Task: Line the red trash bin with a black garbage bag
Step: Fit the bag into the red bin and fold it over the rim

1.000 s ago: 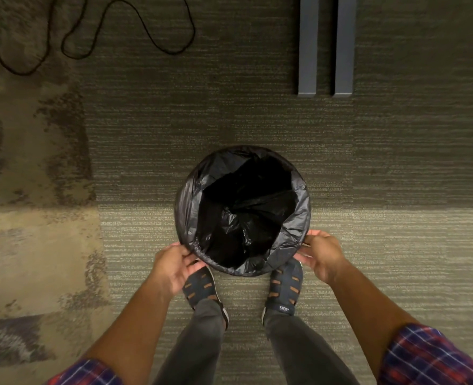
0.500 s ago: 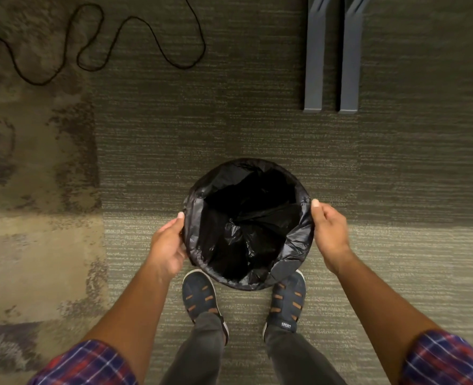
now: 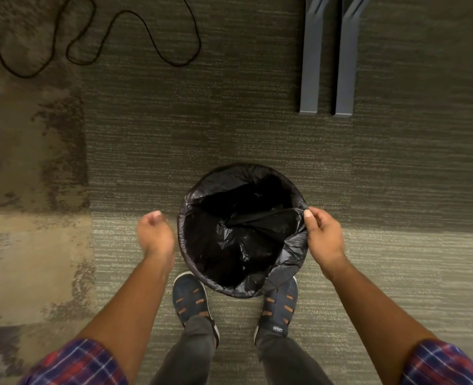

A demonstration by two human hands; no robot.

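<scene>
A black garbage bag point(image 3: 238, 232) sits inside the round bin on the carpet just in front of my feet, its edge folded over the whole rim, so none of the bin's red shows. My right hand point(image 3: 322, 236) pinches the bag's folded edge at the right side of the rim, with a fold stretched inward from the fingertips. My left hand point(image 3: 154, 232) hovers a little left of the bin, apart from the bag, fingers loosely curled with nothing in them.
My two dark shoes point(image 3: 190, 300) stand right behind the bin. Two grey metal furniture legs point(image 3: 328, 59) lie on the carpet ahead to the right. A black cable point(image 3: 135, 31) snakes across the floor at the far left.
My left hand has let go of the bag's rim and drawn away to the left. My right hand has shifted up along the right rim and now pinches the edge.
</scene>
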